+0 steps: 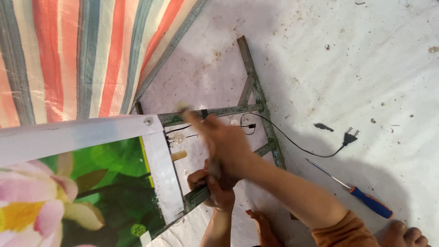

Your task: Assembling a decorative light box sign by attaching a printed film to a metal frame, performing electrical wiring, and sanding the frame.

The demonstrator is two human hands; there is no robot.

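Observation:
My left hand (214, 190) is closed around a bar of a green-painted metal frame (256, 91), right beside the white edge of a printed panel (98, 192) with a pink flower on green. My right hand (225, 142), on an arm in an orange sleeve, reaches across above it towards the frame's crossbar (219, 111). It is blurred by motion, and something dark shows under its palm, so I cannot make out whether it holds anything. A small clear bulb (177, 137) and a wooden peg (179, 155) sit by the panel's edge.
A black cable with a two-pin plug (350, 136) runs from the frame over the dirty white ground sheet (347, 59). A blue-handled screwdriver (354, 190) lies to the right. A striped tarp (77, 55) hangs at upper left. Bare feet (264, 227) show at the bottom.

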